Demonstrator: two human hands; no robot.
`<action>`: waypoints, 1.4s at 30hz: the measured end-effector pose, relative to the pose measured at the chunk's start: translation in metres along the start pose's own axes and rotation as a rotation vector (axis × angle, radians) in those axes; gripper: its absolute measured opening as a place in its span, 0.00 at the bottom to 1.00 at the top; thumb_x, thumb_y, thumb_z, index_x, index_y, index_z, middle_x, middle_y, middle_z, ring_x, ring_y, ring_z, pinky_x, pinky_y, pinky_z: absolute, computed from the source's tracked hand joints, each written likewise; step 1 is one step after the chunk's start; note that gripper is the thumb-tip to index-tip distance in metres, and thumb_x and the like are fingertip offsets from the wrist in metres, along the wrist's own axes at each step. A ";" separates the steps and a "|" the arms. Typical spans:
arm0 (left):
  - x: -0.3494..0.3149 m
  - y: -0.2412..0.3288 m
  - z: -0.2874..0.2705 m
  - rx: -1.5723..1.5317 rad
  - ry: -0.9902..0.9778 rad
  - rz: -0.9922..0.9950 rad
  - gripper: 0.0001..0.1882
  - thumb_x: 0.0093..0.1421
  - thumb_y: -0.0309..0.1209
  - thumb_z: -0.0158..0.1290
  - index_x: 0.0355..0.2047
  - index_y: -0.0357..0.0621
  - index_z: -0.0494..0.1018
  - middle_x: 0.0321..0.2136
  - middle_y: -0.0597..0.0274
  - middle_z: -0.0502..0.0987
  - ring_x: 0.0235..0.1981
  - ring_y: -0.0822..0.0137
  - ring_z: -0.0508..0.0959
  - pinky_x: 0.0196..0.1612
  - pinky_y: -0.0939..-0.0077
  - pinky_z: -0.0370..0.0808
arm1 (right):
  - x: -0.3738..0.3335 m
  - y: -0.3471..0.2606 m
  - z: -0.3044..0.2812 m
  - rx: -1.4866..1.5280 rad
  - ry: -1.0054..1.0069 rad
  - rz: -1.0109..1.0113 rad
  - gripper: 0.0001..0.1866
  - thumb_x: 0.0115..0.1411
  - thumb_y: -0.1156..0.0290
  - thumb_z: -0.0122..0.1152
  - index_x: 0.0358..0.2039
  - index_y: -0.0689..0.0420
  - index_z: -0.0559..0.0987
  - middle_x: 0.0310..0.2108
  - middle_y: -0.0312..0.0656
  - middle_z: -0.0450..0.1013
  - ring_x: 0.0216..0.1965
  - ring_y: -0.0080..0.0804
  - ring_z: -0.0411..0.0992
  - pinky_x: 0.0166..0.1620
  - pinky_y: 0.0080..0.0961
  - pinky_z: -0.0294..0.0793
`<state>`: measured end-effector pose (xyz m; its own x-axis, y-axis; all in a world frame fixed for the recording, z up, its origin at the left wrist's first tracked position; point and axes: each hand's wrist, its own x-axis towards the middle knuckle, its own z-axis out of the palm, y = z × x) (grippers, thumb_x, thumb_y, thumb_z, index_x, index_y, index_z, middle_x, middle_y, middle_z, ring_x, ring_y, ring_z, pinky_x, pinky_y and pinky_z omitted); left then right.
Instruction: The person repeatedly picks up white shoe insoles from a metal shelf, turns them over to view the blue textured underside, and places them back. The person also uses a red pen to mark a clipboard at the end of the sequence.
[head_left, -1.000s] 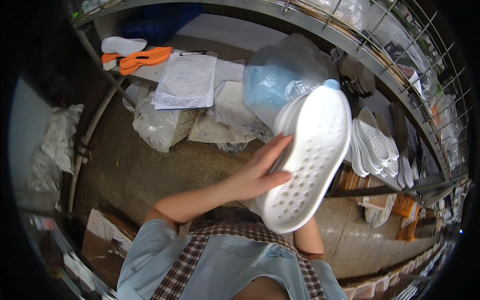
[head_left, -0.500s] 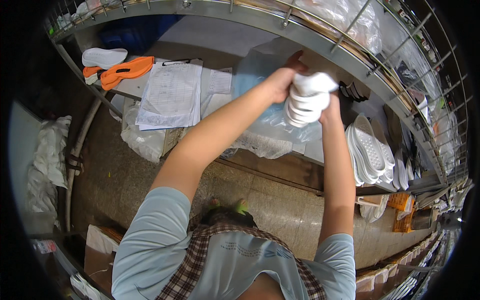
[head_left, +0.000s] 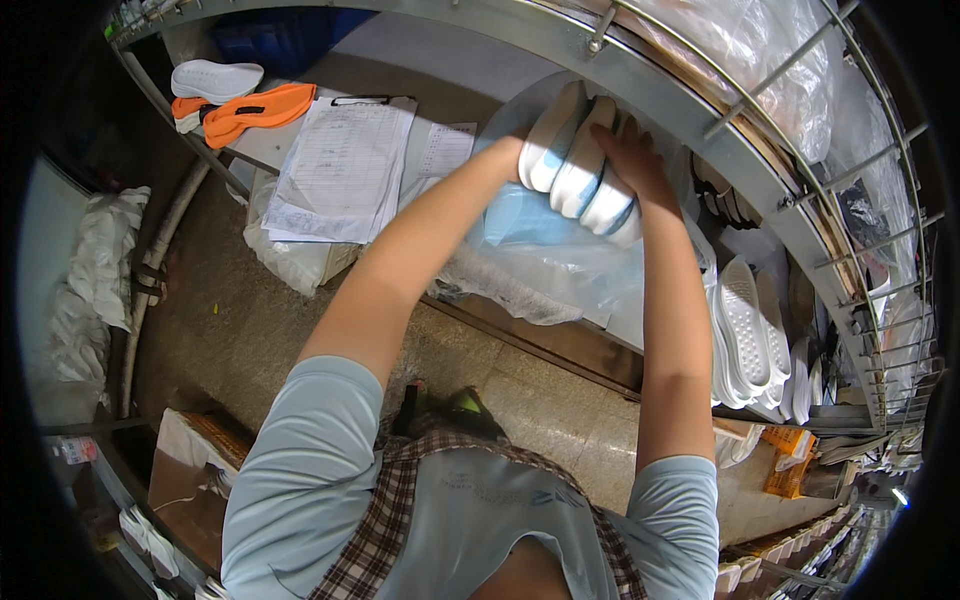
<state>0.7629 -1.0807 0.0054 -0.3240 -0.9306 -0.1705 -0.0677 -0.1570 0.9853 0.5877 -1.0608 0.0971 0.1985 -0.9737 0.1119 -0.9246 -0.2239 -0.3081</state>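
Both hands press a bundle of white soles [head_left: 580,165] together at the upper middle of the frame: left hand [head_left: 512,155] mostly hidden behind it, right hand [head_left: 635,160] clamped on its far side, over a blue plastic bag [head_left: 530,225]. Lowering them calls for an even squeeze.

The worktop [head_left: 480,105] is carrying a sheaf of papers [head_left: 340,170], orange soles [head_left: 255,105], a white sole [head_left: 215,75], a clear plastic bag [head_left: 560,265] and upright white soles [head_left: 745,335].

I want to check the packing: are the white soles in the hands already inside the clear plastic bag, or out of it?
Out. The white soles are bare between the left hand and right hand, above the clear plastic bag lying below.
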 end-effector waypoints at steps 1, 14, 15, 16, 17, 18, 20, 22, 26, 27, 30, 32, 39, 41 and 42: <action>-0.004 0.005 -0.013 0.252 0.057 0.014 0.20 0.62 0.36 0.39 0.48 0.36 0.66 0.43 0.55 0.73 0.43 0.59 0.74 0.49 0.63 0.69 | 0.003 0.000 0.002 0.023 -0.041 0.035 0.48 0.47 0.31 0.41 0.62 0.53 0.54 0.60 0.56 0.53 0.61 0.53 0.50 0.59 0.52 0.48; -0.067 -0.010 -0.001 0.235 0.310 0.309 0.26 0.60 0.45 0.44 0.42 0.30 0.67 0.40 0.48 0.72 0.42 0.59 0.71 0.45 0.67 0.67 | -0.069 0.034 -0.009 0.043 0.261 -0.108 0.33 0.58 0.47 0.45 0.58 0.55 0.62 0.56 0.60 0.58 0.59 0.55 0.53 0.59 0.37 0.54; -0.070 -0.015 0.002 0.292 0.322 0.232 0.27 0.60 0.47 0.45 0.42 0.29 0.67 0.40 0.45 0.72 0.42 0.57 0.71 0.46 0.66 0.66 | -0.076 0.033 0.006 -0.006 0.261 -0.094 0.33 0.58 0.47 0.45 0.58 0.55 0.62 0.56 0.60 0.58 0.59 0.55 0.54 0.58 0.38 0.55; -0.073 -0.018 0.009 0.530 0.481 0.353 0.31 0.58 0.50 0.47 0.41 0.26 0.66 0.41 0.37 0.71 0.45 0.49 0.70 0.49 0.62 0.65 | -0.080 0.030 0.020 -0.057 0.198 -0.038 0.33 0.58 0.46 0.45 0.58 0.54 0.62 0.55 0.60 0.59 0.59 0.55 0.54 0.58 0.39 0.56; -0.074 -0.017 0.008 0.473 0.505 0.393 0.33 0.58 0.51 0.46 0.42 0.26 0.66 0.42 0.36 0.70 0.46 0.46 0.69 0.50 0.61 0.65 | -0.081 0.032 0.023 -0.016 0.209 -0.049 0.32 0.59 0.47 0.44 0.58 0.53 0.62 0.55 0.59 0.59 0.58 0.55 0.55 0.58 0.39 0.55; -0.075 -0.016 0.007 0.429 0.511 0.432 0.34 0.57 0.53 0.46 0.43 0.25 0.66 0.43 0.34 0.69 0.48 0.43 0.68 0.51 0.61 0.64 | -0.079 0.031 0.023 0.013 0.210 -0.044 0.33 0.58 0.45 0.44 0.58 0.55 0.62 0.55 0.60 0.59 0.58 0.55 0.56 0.58 0.37 0.56; -0.080 -0.012 0.000 0.482 0.457 0.347 0.37 0.57 0.55 0.45 0.45 0.25 0.65 0.45 0.34 0.68 0.51 0.44 0.66 0.53 0.61 0.63 | -0.080 0.026 0.015 0.151 0.200 -0.079 0.35 0.59 0.44 0.42 0.58 0.57 0.62 0.54 0.60 0.60 0.58 0.54 0.56 0.58 0.36 0.56; -0.086 -0.007 -0.005 0.418 0.348 0.250 0.40 0.56 0.58 0.44 0.49 0.25 0.63 0.49 0.34 0.65 0.53 0.45 0.64 0.55 0.61 0.61 | -0.104 0.016 0.005 0.100 0.433 -0.139 0.31 0.57 0.52 0.51 0.55 0.61 0.63 0.53 0.57 0.63 0.55 0.54 0.59 0.56 0.37 0.58; -0.118 -0.010 -0.004 0.381 0.619 0.533 0.33 0.55 0.45 0.52 0.51 0.29 0.62 0.49 0.39 0.66 0.52 0.48 0.66 0.55 0.62 0.62 | -0.223 0.008 -0.009 0.229 0.684 -0.251 0.24 0.52 0.69 0.59 0.48 0.63 0.67 0.47 0.52 0.67 0.49 0.49 0.64 0.52 0.39 0.62; -0.128 -0.010 0.001 0.401 0.649 0.622 0.30 0.54 0.37 0.55 0.52 0.31 0.61 0.51 0.40 0.65 0.54 0.49 0.64 0.56 0.61 0.59 | -0.261 0.006 0.000 0.171 0.697 -0.288 0.21 0.50 0.72 0.58 0.46 0.62 0.69 0.44 0.50 0.69 0.47 0.44 0.66 0.49 0.38 0.64; -0.175 -0.015 0.031 0.341 0.525 0.923 0.25 0.54 0.27 0.52 0.52 0.35 0.60 0.50 0.47 0.64 0.54 0.53 0.63 0.57 0.62 0.57 | -0.357 0.002 0.031 0.180 0.407 -0.352 0.18 0.48 0.71 0.60 0.41 0.56 0.73 0.40 0.44 0.71 0.45 0.40 0.68 0.47 0.37 0.66; -0.204 -0.022 0.059 0.326 0.462 0.976 0.25 0.52 0.24 0.52 0.51 0.36 0.61 0.50 0.48 0.65 0.52 0.55 0.65 0.56 0.64 0.59 | -0.423 0.005 0.053 0.207 -0.054 -0.056 0.20 0.53 0.65 0.58 0.46 0.56 0.72 0.43 0.44 0.71 0.47 0.40 0.68 0.49 0.39 0.65; -0.284 -0.043 0.162 0.508 -0.394 0.859 0.19 0.50 0.21 0.52 0.44 0.37 0.66 0.41 0.52 0.72 0.42 0.57 0.73 0.47 0.67 0.69 | -0.598 0.011 0.142 0.300 -1.010 0.473 0.23 0.52 0.63 0.55 0.51 0.51 0.70 0.44 0.50 0.71 0.46 0.49 0.70 0.47 0.41 0.69; -0.301 -0.056 0.208 0.485 -0.597 0.615 0.20 0.51 0.24 0.53 0.45 0.38 0.66 0.41 0.54 0.72 0.41 0.59 0.74 0.44 0.69 0.70 | -0.637 0.019 0.143 0.369 -0.804 0.485 0.19 0.52 0.65 0.53 0.46 0.52 0.73 0.42 0.49 0.72 0.44 0.48 0.71 0.46 0.41 0.70; -0.307 -0.061 0.233 0.506 -0.681 0.490 0.20 0.51 0.25 0.53 0.45 0.39 0.66 0.40 0.55 0.72 0.40 0.61 0.74 0.44 0.70 0.71 | -0.649 0.023 0.143 0.332 -0.719 0.512 0.17 0.51 0.67 0.52 0.43 0.53 0.74 0.41 0.49 0.72 0.43 0.48 0.71 0.45 0.41 0.71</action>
<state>0.6463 -0.7083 -0.0056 -0.8888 -0.4396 0.1294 -0.1251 0.5045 0.8543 0.4842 -0.4399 -0.1175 0.0491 -0.7245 -0.6875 -0.8368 0.3460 -0.4243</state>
